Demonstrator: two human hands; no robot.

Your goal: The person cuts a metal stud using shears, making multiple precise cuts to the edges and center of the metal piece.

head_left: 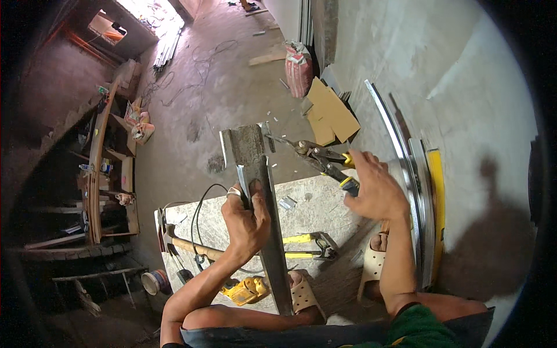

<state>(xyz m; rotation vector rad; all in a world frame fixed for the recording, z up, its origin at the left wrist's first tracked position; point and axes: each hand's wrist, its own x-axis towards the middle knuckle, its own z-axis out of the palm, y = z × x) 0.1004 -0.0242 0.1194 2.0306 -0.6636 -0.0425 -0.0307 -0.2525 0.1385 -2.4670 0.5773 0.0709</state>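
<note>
My left hand [245, 220] is closed round a long grey metal channel [272, 249], its thumb on the inner face. The channel runs from near my legs up to a cut far end, where its side wall is split and flared. In my right hand [380, 188] are metal snips [319, 155] with black and yellow handles. Their handles are spread apart, and the blades reach to the channel's right flange near its far end. Below the channel lies a pale board [313, 200] with small metal scraps on it.
On the board lie a wooden-handled hammer [200, 248], a yellow-handled tool [304, 246] and a yellow power tool [246, 291]. Metal profiles [400, 145] and a yellow level [436, 214] lean on the right wall. Farther off are cardboard [331, 113] and a sack [299, 72].
</note>
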